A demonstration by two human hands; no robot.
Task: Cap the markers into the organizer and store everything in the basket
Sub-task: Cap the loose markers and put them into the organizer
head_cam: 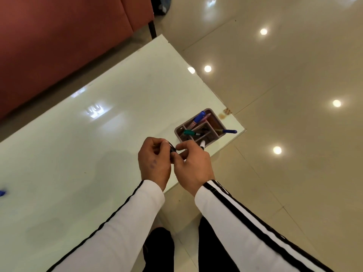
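A brown organizer (pixel 217 119) with several compartments stands near the table's right corner. A blue-capped marker (pixel 198 117), a green-capped marker (pixel 189 132) and another blue-capped marker (pixel 228 131) stick out of it. My left hand (pixel 154 161) is closed on a black cap (pixel 172 149). My right hand (pixel 193 163) grips a white marker (pixel 202 144) whose dark tip points toward the organizer. Both hands meet just in front of the organizer, over the table's near edge. No basket is in view.
The glossy white table (pixel 98 144) runs away to the left. A small blue object (pixel 2 192) lies at its left edge. A red sofa (pixel 59 36) stands beyond the table. Shiny beige floor tiles (pixel 284 75) lie on the right.
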